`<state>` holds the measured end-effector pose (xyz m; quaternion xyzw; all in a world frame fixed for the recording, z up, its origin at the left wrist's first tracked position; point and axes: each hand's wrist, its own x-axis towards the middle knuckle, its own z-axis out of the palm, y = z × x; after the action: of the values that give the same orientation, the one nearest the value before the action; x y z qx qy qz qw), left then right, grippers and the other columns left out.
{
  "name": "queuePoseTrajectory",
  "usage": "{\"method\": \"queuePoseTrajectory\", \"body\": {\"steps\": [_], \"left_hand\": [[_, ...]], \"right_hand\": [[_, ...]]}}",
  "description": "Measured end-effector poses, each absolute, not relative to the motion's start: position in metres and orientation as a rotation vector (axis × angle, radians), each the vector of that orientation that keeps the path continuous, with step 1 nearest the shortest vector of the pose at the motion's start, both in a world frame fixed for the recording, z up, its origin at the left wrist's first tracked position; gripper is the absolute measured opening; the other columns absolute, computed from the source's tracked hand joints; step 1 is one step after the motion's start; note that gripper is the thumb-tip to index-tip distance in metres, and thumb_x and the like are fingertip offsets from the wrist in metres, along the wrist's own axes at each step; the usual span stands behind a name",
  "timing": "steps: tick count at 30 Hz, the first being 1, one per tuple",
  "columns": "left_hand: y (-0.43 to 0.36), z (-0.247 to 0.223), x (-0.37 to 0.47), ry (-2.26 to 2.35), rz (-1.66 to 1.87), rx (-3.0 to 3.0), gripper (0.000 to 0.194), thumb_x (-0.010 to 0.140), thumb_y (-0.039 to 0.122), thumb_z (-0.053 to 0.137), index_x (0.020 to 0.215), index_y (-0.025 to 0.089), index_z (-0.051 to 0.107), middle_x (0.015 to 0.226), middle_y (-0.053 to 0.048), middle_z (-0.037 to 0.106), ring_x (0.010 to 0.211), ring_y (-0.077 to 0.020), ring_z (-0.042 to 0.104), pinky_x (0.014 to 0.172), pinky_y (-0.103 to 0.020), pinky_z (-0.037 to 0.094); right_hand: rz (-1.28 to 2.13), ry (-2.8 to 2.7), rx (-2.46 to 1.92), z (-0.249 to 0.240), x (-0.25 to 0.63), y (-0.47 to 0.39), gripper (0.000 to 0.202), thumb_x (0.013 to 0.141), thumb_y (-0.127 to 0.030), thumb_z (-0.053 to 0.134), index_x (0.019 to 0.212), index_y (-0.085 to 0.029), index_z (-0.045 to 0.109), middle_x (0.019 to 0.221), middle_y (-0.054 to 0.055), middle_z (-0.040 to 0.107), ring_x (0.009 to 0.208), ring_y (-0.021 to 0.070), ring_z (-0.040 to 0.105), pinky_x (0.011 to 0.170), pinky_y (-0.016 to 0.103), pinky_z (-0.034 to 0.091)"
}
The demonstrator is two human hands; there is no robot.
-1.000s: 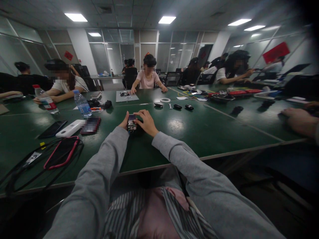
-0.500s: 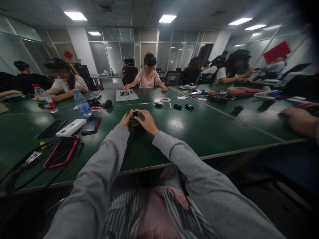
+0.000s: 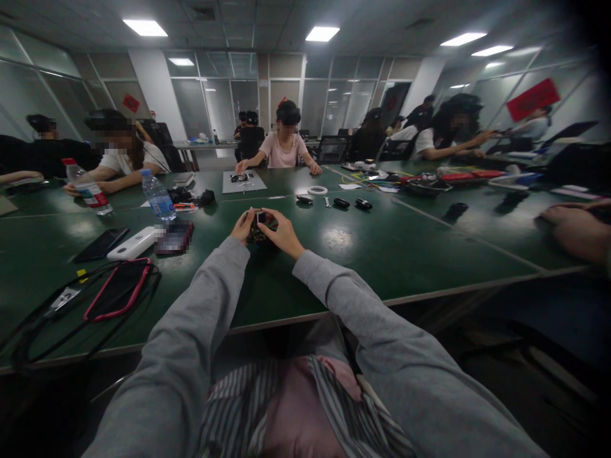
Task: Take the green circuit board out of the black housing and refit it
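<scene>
Over the green table, both hands are closed around a small dark device with what looks like a bare circuit board. My left hand grips its left side, thumb towards me. On the right, my right hand has its thumb and fingers at the upper part, beside a small dark square piece with a pale edge. Fingers hide much of the device, and its exact kind is too small and dim to tell.
Left of my arms lie phones, a white power bank, a pink-edged phone case and black cables. Two bottles stand behind them. Ahead are a white ring, a small wrench and black pieces. Co-workers sit around.
The device has turned slightly in my hands; the square piece now shows a pale edge, and the blue light low on the device no longer shows. Both hands keep their hold.
</scene>
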<state>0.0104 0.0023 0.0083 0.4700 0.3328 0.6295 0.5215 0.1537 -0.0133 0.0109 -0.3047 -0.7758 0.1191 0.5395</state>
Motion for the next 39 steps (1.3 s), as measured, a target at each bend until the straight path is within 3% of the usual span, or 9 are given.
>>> {"method": "queuePoseTrajectory", "body": {"steps": [11, 18, 39], "left_hand": [[0.013, 0.005, 0.006, 0.903, 1.626, 1.229, 0.05, 0.067, 0.061, 0.063, 0.091, 0.017, 0.061, 0.078, -0.003, 0.064, 0.064, -0.0125, 0.06, 0.056, -0.023, 0.047], [0.015, 0.007, 0.002, 0.924, 1.648, 1.315, 0.049, 0.065, 0.059, 0.065, 0.091, 0.017, 0.061, 0.087, -0.004, 0.065, 0.077, -0.0141, 0.061, 0.066, -0.025, 0.048], [0.008, 0.013, 0.002, 0.908, 1.617, 1.282, 0.043, 0.067, 0.053, 0.067, 0.092, 0.018, 0.061, 0.079, -0.002, 0.065, 0.076, -0.0142, 0.061, 0.065, -0.024, 0.047]], "right_hand": [[0.252, -1.873, -0.749, 0.011, 0.154, -0.01, 0.049, 0.081, -0.035, 0.059, 0.127, -0.02, 0.052, 0.104, 0.008, 0.063, 0.093, 0.019, 0.057, 0.088, 0.037, 0.046], [0.25, -1.892, -0.752, 0.013, 0.154, -0.011, 0.049, 0.081, -0.034, 0.059, 0.128, -0.022, 0.052, 0.105, 0.007, 0.063, 0.093, 0.0185, 0.058, 0.089, 0.037, 0.045], [0.286, -1.888, -0.716, 0.01, 0.155, -0.007, 0.048, 0.081, -0.036, 0.059, 0.127, -0.023, 0.052, 0.105, 0.007, 0.062, 0.095, 0.0192, 0.057, 0.089, 0.038, 0.046]]}}
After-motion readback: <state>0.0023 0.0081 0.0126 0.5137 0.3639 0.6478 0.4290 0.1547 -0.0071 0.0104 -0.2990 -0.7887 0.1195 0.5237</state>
